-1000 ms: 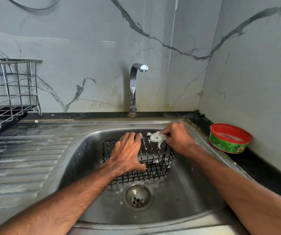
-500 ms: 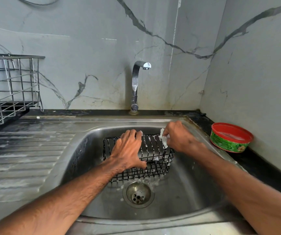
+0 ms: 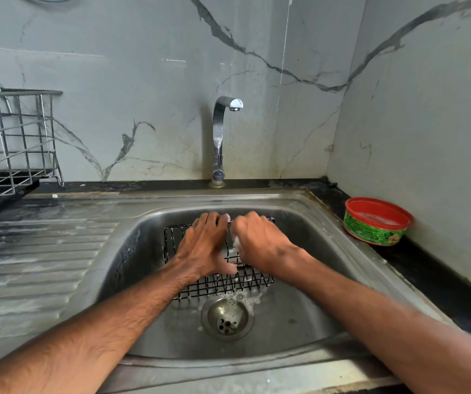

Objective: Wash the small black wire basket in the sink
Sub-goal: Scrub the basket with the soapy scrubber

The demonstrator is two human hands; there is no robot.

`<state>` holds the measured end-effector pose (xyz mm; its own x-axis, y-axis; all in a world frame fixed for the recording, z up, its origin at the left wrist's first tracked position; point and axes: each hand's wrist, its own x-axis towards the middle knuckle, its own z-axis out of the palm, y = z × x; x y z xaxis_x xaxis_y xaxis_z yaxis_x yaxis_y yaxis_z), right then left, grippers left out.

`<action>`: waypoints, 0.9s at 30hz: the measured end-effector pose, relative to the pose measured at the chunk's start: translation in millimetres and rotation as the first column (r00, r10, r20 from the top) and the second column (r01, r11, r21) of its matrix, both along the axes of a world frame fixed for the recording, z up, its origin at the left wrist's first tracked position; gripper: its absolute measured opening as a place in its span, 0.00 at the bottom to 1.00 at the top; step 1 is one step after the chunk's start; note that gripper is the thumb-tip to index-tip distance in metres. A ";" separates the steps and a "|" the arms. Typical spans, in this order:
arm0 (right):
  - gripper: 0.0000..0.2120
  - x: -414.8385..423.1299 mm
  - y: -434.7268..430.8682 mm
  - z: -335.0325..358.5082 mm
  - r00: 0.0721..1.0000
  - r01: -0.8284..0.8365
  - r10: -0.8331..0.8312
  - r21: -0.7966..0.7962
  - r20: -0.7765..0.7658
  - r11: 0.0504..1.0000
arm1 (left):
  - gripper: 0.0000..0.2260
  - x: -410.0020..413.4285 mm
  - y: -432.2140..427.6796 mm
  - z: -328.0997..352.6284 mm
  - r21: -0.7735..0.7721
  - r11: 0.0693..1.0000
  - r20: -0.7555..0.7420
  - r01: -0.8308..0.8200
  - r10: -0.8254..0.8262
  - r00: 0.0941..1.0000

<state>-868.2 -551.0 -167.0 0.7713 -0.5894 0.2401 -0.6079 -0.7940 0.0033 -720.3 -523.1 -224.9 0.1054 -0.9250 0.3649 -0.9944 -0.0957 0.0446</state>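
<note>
Basket: the small black wire basket (image 3: 222, 282) sits on the floor of the sink (image 3: 299, 322), directly under both hands, its long axis running left to right across the basin
Left hand: the left hand (image 3: 204, 245) lies across the basket's top, fingers (image 3: 211, 220) bent over the far rim and thumb pressed on wires nearer the person; it grasps the basket and pins it down
Right hand: the right hand (image 3: 259, 243) is clenched round a white soapy wad (image 3: 236, 242), of which only a scrap shows at the left of its fingers; it works the wires close beside the left hand
Key relation: the basket's right end lies just right of and below the right fingers, so the right hand is probably the one to scrub on along the long axis while the left steadies
Stage: likely soaping; no water falls from the tap (image 3: 218, 137) beyond the fingers, so rinsing seems not yet begun
Suds: foam rings the drain (image 3: 227, 318), nearer the person than the fingers
Around: a red-rimmed green tub (image 3: 376, 223) stands on the tabletop (image 3: 427, 268) well right of the right fingers; a wire dish rack (image 3: 12, 143) stands well left of the left fingers
</note>
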 end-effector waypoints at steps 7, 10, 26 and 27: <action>0.12 -20.2 -30.1 2.6 0.991 0.062 -0.082 0.181 0.102 0.982 | 0.57 -1.9 -0.3 3.3 0.073 0.995 0.058 -0.061 0.057 0.997; 0.08 -35.6 -54.3 1.0 0.985 0.091 -0.124 0.254 0.118 0.963 | 0.57 -3.2 -0.9 4.7 0.082 0.993 0.082 -0.081 0.074 0.994; 0.09 -59.3 -77.7 6.8 0.946 0.131 -0.212 0.308 0.244 0.942 | 0.56 -3.7 -1.1 5.5 0.073 0.994 0.081 -0.084 0.078 0.994; 0.10 -58.1 -77.2 7.0 0.940 0.143 -0.225 0.302 0.256 0.942 | 0.56 -3.8 -0.9 5.3 0.072 0.994 0.083 -0.083 0.077 0.994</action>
